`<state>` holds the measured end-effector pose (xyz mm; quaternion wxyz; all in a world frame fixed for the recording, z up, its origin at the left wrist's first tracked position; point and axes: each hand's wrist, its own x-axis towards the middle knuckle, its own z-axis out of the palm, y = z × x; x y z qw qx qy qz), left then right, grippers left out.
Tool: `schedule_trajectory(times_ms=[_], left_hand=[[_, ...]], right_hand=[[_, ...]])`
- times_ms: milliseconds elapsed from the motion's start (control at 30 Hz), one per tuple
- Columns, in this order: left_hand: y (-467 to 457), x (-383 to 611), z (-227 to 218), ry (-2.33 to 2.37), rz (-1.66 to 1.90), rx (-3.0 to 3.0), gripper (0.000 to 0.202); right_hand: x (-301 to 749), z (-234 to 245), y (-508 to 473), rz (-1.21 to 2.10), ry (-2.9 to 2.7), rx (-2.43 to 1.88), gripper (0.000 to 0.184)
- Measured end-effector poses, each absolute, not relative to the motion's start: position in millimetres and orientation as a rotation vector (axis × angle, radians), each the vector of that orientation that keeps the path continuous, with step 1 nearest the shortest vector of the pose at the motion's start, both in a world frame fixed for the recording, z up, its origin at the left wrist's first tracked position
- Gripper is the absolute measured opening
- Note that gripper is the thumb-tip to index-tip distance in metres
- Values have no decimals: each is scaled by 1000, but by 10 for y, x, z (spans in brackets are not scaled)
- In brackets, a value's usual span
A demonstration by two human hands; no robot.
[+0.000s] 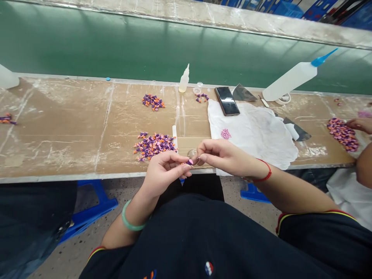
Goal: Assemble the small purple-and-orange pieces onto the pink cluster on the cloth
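Between thumb and forefinger, my left hand (167, 168) pinches a small purple and pink piece (190, 162). Close beside it, my right hand (219, 155) has its fingertips pressed together; whatever they grip is too small to name. Both hands are above the table's near edge. Left of them lies a heap of similar purple, pink and orange pieces (155, 146), with a white strip (174, 135) at its right side. A small clear round dish (192, 153) is partly hidden behind my right fingers. Tiny pink bits (226, 134) sit on a white cloth (252, 128).
Farther back are another cluster of pieces (153, 102), a small dropper bottle (184, 79), a phone (227, 101), a tape roll (283, 99) and a large blue-tipped bottle (290, 80). At the right, another person's hand (360, 124) is by a pink-purple pile (343, 134).
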<state>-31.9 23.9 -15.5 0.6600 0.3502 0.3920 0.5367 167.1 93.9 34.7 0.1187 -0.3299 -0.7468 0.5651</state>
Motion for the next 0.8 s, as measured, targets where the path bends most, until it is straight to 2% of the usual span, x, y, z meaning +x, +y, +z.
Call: schedule_trajectory(times_ms=[133, 500, 800], left_hand=[[208, -261, -84, 884, 1223, 795, 23], [196, -222, -48, 892, 1239, 811, 18], [180, -194, -28, 948, 1221, 852, 27]], right_hand=[[1661, 416, 844, 1728, -2087, -958, 18], [1651, 434, 772, 1564, -2156, -916, 12], [1668, 413, 770, 1441, -2220, -908, 11]])
